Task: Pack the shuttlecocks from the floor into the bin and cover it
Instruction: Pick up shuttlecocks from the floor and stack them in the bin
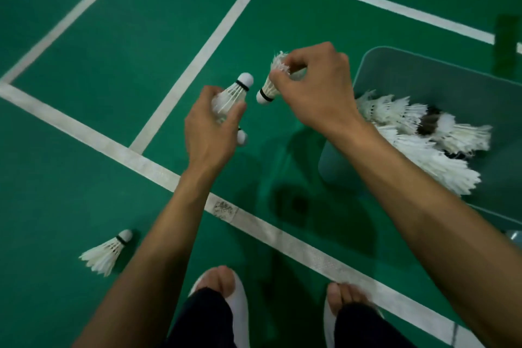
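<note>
- Gripping two white feather shuttlecocks [234, 92] in my left hand [209, 133], cork tips out.
- My right hand [316, 90] pinches a third [268, 90] by its skirt.
- Fourth [108, 251] on green floor [113, 37]; heap [423, 150] in grey bin [452, 85].

Above the green floor [84, 155] with its white lines [147, 167], the left hand [209, 133] grips a shuttlecock [234, 92] with its cork pointing up, and a second cork [242, 137] pokes out below the fingers. The right hand [316, 87] pinches another shuttlecock's feathers [278, 63], its cork tilted down towards the left hand's. To the right a grey-green bin [395, 65] holds a heap of shuttlecocks [423, 155], a lone shuttlecock [106, 253] lies on the floor at lower left, and two feet [220, 280] in white slippers show at the bottom.
</note>
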`<state>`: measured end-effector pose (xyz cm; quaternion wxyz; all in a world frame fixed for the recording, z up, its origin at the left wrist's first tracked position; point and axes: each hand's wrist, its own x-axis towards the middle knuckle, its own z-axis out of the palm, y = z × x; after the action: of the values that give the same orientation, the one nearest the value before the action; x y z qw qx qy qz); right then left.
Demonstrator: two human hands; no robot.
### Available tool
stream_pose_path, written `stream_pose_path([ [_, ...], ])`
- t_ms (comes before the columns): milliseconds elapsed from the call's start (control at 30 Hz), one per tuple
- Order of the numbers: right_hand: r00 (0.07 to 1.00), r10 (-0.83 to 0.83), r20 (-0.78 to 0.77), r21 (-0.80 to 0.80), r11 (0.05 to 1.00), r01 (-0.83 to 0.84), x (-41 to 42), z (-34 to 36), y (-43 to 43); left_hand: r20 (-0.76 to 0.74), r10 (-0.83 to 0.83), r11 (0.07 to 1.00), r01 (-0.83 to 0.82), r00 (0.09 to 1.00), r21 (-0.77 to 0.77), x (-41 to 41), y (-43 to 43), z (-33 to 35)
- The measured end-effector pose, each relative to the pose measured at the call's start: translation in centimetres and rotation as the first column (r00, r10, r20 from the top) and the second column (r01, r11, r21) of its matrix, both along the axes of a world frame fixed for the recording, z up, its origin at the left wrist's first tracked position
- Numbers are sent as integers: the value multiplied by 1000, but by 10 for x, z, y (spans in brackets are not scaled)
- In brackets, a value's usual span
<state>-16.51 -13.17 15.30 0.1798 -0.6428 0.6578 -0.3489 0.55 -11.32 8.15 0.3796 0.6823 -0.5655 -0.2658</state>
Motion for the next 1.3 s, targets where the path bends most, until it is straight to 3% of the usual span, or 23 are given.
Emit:
stream_pose_path([
  [67,998,-50,25,-38,998,51,-21,13,1,-163,-73,996,64,984,-64,-30,-7,24],
  [233,973,-227,50,-36,973,229,-101,38,37,-333,-337,942,316,881,-116,-109,-14,70],
  [400,914,-364,180,163,927,338,-196,27,102,-443,-434,882,469,785,-32,-194,-4,78],
  [500,892,-448,58,332,851,407,-233,12,131,-357,-496,830,553,791,73,-224,11,65],
  [633,891,-421,-170,499,743,446,-253,-9,145,-341,-529,754,614,777,231,-226,19,40],
  [767,908,-384,-169,651,648,396,-252,-25,137,-352,-507,728,609,787,315,-231,18,33],
  [1033,904,-389,180,823,563,78,-239,-33,118,-432,-432,682,600,792,418,-247,10,34],
  [1300,910,-373,179,885,466,17,-233,-52,99,-579,-357,513,672,733,535,-255,-1,21],
])
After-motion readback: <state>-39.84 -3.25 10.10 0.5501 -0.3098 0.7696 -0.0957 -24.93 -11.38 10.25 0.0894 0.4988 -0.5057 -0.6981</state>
